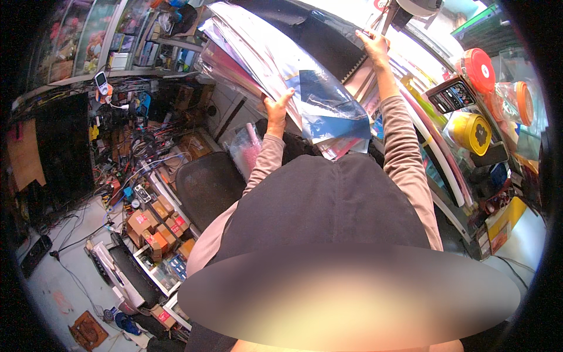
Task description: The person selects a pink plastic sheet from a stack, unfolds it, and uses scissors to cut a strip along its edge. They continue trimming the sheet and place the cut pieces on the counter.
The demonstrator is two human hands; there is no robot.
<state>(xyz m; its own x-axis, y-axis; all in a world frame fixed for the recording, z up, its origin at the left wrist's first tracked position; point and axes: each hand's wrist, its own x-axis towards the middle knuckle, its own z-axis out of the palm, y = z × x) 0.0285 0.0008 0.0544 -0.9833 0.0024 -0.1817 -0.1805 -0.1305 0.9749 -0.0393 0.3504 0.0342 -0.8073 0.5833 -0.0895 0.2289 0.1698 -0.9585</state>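
Left hand around papers, black chair near sleeve

– Looks like what?
– Like a thick, loose sheaf of papers, mostly pale, covered partly by shiny clear plastic.
– Lying flat?
– Held out in front, aslant, fanned at the far left, showing blue at the near end.

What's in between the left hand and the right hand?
From the left hand to the right hand, the head view shows a blue-and-white plastic sleeve, then some black material.
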